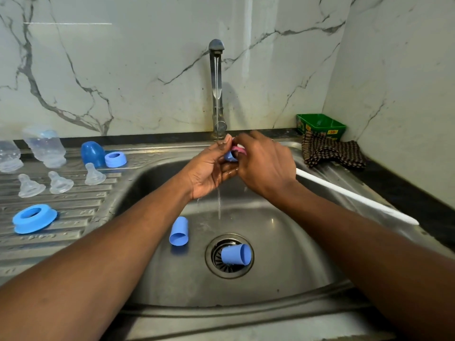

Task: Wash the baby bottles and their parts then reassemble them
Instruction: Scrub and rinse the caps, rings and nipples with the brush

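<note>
Under the running tap (216, 70), my left hand (209, 171) holds a small blue cap (230, 156). My right hand (266, 163) pinches a pink piece (240, 150) against it. Two more blue caps lie in the sink (295, 267), one (179, 231) left of the drain and one (236, 254) on the strainer. On the draining board stand two clear bottles (45, 146) (9, 156), a dark blue cover (92, 153), two blue collar rings (115, 159) (34, 218) and three clear teats (94, 174) (59, 183) (29, 187).
A white brush handle (357, 196) lies across the sink's right rim. A brown checked cloth (332, 153) and a green tub (320, 125) sit in the back right corner. Marble walls close off the back and right.
</note>
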